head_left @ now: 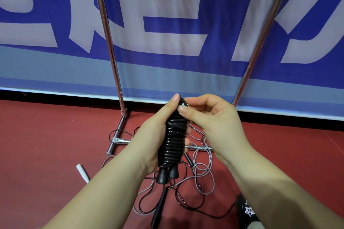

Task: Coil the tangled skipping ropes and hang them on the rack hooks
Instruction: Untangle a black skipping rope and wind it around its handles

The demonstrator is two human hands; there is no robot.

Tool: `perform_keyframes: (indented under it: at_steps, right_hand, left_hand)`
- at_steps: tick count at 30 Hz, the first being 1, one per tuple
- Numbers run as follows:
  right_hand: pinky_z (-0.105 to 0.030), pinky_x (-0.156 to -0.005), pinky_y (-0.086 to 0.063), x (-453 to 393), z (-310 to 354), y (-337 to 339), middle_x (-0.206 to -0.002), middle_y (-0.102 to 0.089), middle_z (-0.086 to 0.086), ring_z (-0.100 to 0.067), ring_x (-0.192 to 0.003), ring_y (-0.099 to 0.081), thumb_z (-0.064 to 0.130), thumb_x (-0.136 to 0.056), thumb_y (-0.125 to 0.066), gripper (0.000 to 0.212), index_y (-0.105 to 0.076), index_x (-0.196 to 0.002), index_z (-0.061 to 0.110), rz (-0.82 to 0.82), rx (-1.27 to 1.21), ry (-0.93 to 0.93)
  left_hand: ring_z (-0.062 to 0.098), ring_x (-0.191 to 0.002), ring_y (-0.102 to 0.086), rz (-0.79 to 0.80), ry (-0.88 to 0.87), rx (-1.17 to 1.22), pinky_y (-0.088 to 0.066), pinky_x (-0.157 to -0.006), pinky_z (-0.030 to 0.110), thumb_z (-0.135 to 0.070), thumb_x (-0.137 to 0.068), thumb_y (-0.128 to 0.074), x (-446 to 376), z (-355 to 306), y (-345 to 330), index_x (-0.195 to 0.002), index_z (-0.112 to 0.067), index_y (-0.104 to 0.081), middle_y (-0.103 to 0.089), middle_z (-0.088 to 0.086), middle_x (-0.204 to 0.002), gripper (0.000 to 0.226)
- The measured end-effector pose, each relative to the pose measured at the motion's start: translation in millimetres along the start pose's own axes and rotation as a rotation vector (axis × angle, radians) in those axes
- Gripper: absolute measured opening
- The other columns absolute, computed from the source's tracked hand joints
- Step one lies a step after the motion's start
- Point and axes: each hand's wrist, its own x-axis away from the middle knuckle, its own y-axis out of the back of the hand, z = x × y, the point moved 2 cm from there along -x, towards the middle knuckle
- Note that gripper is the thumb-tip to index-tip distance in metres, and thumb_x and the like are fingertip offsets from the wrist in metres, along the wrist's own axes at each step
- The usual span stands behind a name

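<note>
My left hand (149, 135) grips a black skipping rope (174, 141) wound in tight turns around its own two handles, whose ends (167, 174) stick out below my palm. My right hand (210, 117) pinches the rope's end loop (183, 102) at the top of the bundle. More ropes lie tangled on the floor beneath: a grey rope (202, 169) with a white handle (82, 173) and a black rope (186, 202) with a long black handle (159, 208). The rack's two chrome uprights (107, 33) rise in front; its hooks are out of view.
The rack's chrome base bars (116, 139) lie on the red floor (46, 145) under the tangle. A blue and white banner (167, 24) stands behind the rack. A dark shoe (247, 210) shows at the lower right.
</note>
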Motion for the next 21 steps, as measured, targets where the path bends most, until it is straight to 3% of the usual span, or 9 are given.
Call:
perform_keyframes:
  at_steps: [7,10,13,16,19,21]
  right_hand:
    - [-0.013,-0.066,-0.049,3.3,1.5,-0.6,-0.072,-0.073,0.008,-0.002,-0.068,-0.067,0.002,-0.078,-0.072,0.017,-0.071,-0.074,0.019,0.034,0.163,0.135]
    - [-0.018,-0.073,-0.052,3.4,1.4,1.1,-0.077,-0.074,0.001,-0.007,-0.074,-0.069,0.011,-0.08,-0.07,0.01,-0.072,-0.088,0.017,0.036,0.113,0.101]
    - [-0.028,-0.077,-0.054,3.2,-4.3,3.7,-0.07,-0.069,-0.004,-0.012,-0.071,-0.068,0.026,-0.07,-0.075,0.026,-0.067,-0.094,0.017,-0.038,0.076,0.017]
    - [-0.027,-0.073,-0.055,3.7,-9.3,2.7,-0.065,-0.066,0.0,-0.012,-0.067,-0.066,0.014,-0.079,-0.073,0.018,-0.064,-0.094,0.015,-0.049,0.102,-0.038]
    - [-0.035,-0.081,-0.055,2.6,-12.3,2.1,-0.067,-0.067,0.0,-0.014,-0.071,-0.068,0.009,-0.083,-0.069,0.016,-0.063,-0.096,0.016,-0.039,0.065,-0.054]
    - [-0.033,-0.079,-0.056,2.0,-12.8,2.0,-0.069,-0.068,-0.002,-0.014,-0.072,-0.068,0.009,-0.083,-0.069,0.016,-0.063,-0.096,0.015,-0.054,0.039,-0.035]
  left_hand:
    - [0.02,-0.048,-0.05,-0.001,0.033,-0.02,-0.043,-0.05,0.026,-0.06,-0.071,-0.06,-0.8,-0.3,3.7,-0.084,-0.01,-0.063,-0.056,0.007,-0.062,0.051]
    - [0.02,-0.048,-0.051,-0.01,-0.003,-0.022,-0.043,-0.049,0.025,-0.064,-0.07,-0.057,0.1,-2.6,3.5,-0.091,-0.01,-0.068,-0.056,0.008,-0.063,0.059]
    - [0.02,-0.048,-0.056,-0.136,-0.079,-0.239,-0.043,-0.049,0.024,-0.075,-0.072,-0.042,0.0,-1.6,4.7,-0.095,-0.015,-0.071,-0.061,0.007,-0.061,0.07]
    - [0.018,-0.046,-0.057,-0.224,-0.138,-0.371,-0.042,-0.047,0.023,-0.071,-0.087,-0.028,-2.0,-0.4,4.9,-0.092,-0.018,-0.07,-0.063,0.003,-0.056,0.068]
    - [0.02,-0.05,-0.059,-0.27,-0.164,-0.369,-0.043,-0.051,0.024,-0.066,-0.092,-0.029,-4.8,0.7,7.7,-0.09,-0.016,-0.07,-0.064,0.003,-0.057,0.064]
    - [0.022,-0.051,-0.057,-0.264,-0.175,-0.334,-0.043,-0.051,0.024,-0.064,-0.093,-0.03,-6.3,1.8,8.1,-0.087,-0.017,-0.071,-0.063,0.005,-0.058,0.063]
